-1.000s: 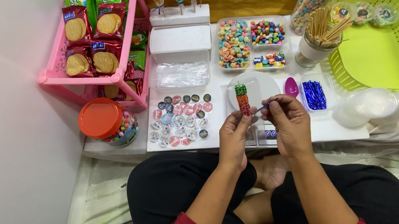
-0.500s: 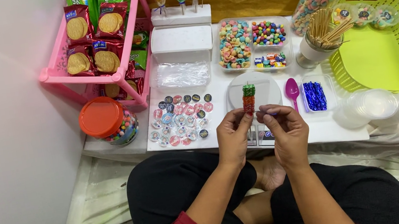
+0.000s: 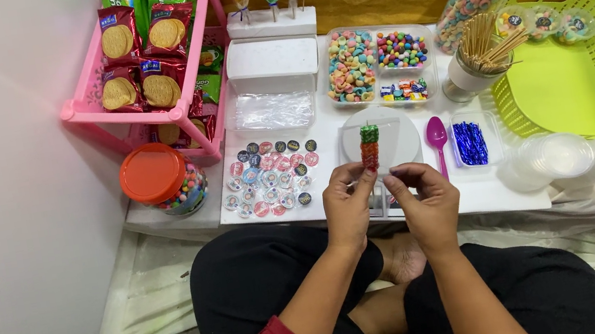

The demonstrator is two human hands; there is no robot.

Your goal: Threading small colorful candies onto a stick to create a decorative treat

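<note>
Both hands, left (image 3: 346, 203) and right (image 3: 422, 198), pinch a candy skewer (image 3: 369, 148) upright; round stickers (image 3: 273, 177) lie left of it.

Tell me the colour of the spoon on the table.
The spoon is purple-pink (magenta); the head view shows it lying right of the round white plate.

White tabletop (image 3: 480, 197): round white plate (image 3: 398, 144) at centre, purple plastic spoon (image 3: 436, 140) just right of it, round sticker badges (image 3: 271, 175) to its left, divided clear candy tray (image 3: 375, 65) behind it. Orange-lidded candy jar (image 3: 161, 179) far left; lime-green plastic basket (image 3: 579, 67) far right.
</note>
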